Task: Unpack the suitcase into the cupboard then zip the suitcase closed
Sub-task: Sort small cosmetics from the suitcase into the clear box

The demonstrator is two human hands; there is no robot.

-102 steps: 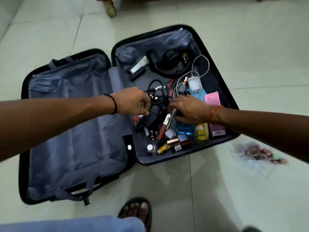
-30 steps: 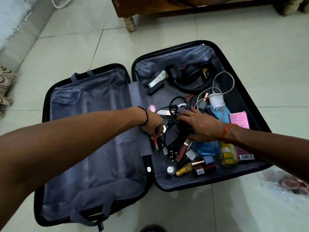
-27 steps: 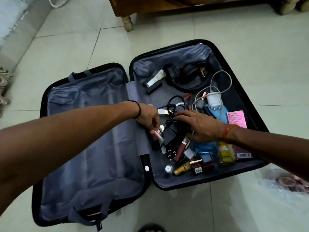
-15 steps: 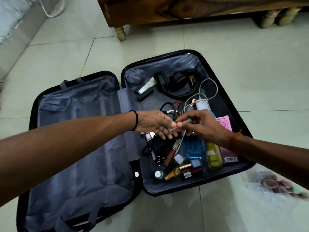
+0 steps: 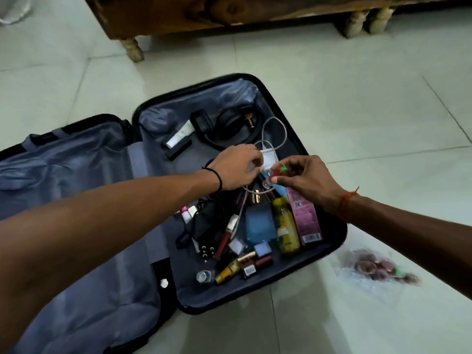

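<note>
The black suitcase (image 5: 293,129) lies open on the tiled floor, its grey-lined left half (image 5: 76,169) bare. The right half holds black headphones (image 5: 229,126), a white tube (image 5: 180,135), a blue bottle (image 5: 260,223), a yellow bottle (image 5: 287,226), a pink box (image 5: 305,218), a black adapter (image 5: 204,221) and lipsticks. My left hand (image 5: 235,167) reaches over the clutter, and its fingertips curl on the white charger (image 5: 269,158). My right hand (image 5: 309,177) hovers beside it and pinches a small red item with a green cap (image 5: 281,171).
A clear plastic bag of small round items (image 5: 375,267) lies on the floor right of the suitcase. Wooden furniture (image 5: 229,11) on turned legs (image 5: 132,48) stands just beyond the case. Pale floor tiles surround everything.
Both hands rose from the pile. The left passed a small item to the right, then moved further back onto the white charger. The view tilted up toward the wooden furniture.
</note>
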